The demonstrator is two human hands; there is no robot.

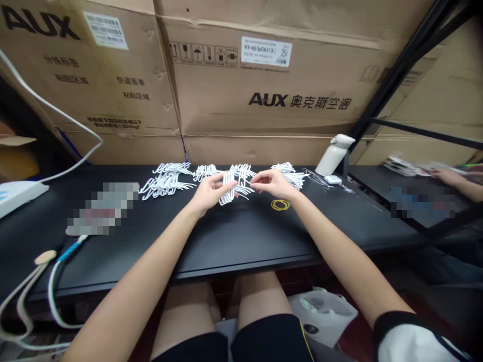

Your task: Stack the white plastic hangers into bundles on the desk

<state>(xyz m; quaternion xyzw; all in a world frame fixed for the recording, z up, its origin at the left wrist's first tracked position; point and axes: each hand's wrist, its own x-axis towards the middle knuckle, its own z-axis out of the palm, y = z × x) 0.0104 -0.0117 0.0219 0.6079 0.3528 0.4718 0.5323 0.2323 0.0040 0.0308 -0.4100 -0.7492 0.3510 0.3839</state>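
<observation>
My left hand (pixel 209 193) is closed around a bunch of white hook-like bent pieces (pixel 227 191), held just above the black table. Their curved loops face left and their thin tails point right. My right hand (pixel 274 182) pinches beside the tail ends, with a thin white hook-like piece apparently between its fingertips. Behind the hands lie more piles of the same white pieces, a pile at the left (pixel 162 185), one in the middle (pixel 204 172) and one at the right (pixel 290 175). A yellow rubber-band coil (pixel 280 205) rests below my right hand.
Large cardboard boxes (pixel 264 115) stand behind the black table (pixel 241 246). A cream bottle (pixel 334 155), glasses (pixel 317 178) and a small white case (pixel 332 180) sit at the right. Leftward lies a blurred-out device (pixel 103 208) with a cable. Another person's hand (pixel 447 177) shows far right.
</observation>
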